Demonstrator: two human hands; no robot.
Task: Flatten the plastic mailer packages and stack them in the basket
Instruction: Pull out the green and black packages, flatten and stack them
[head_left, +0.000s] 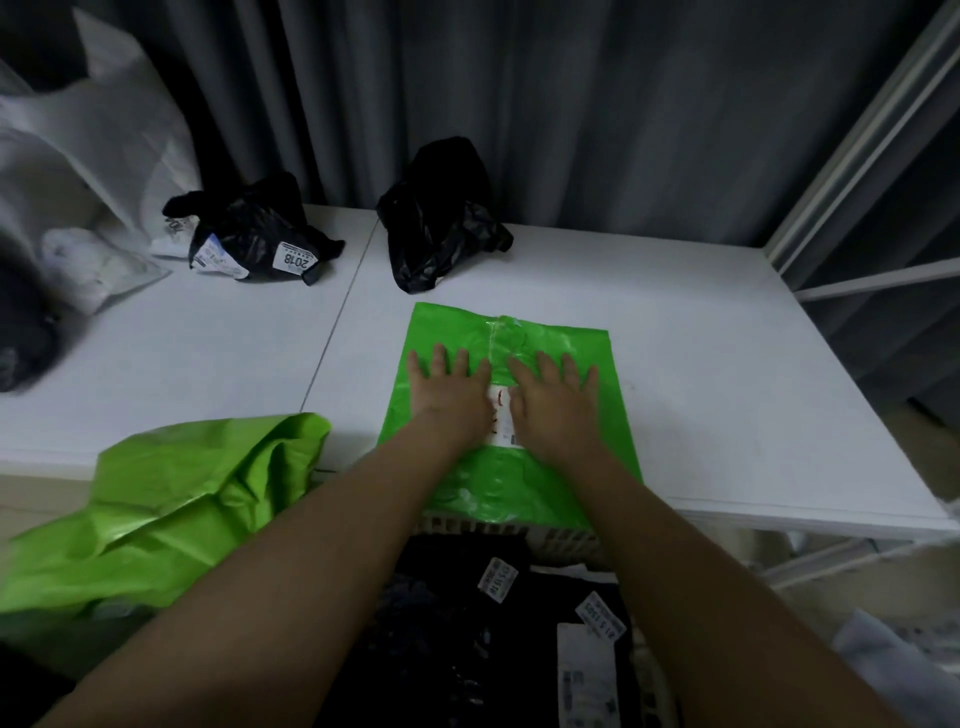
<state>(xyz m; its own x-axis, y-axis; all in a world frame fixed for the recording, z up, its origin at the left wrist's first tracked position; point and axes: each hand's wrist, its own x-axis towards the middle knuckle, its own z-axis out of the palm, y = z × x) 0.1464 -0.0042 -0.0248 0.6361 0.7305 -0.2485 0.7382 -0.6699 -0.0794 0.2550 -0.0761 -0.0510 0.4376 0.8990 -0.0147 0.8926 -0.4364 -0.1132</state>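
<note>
**Both palms flat on a green mailer**

The green mailer (550, 343) lies glossy and nearly flat on the white table (701, 332), its near edge overhanging the basket (563, 540) at 6 o'clock. The left hand (452, 389) and right hand (553, 397) press it, fingers straight and spread, gripping nothing. Bare tabletop lies at 3 o'clock. Two green mailers show, one crumpled (171, 499) at 8 o'clock; two crumpled black mailers sit at 11 (254, 234) and 12 o'clock (441, 218).
</note>
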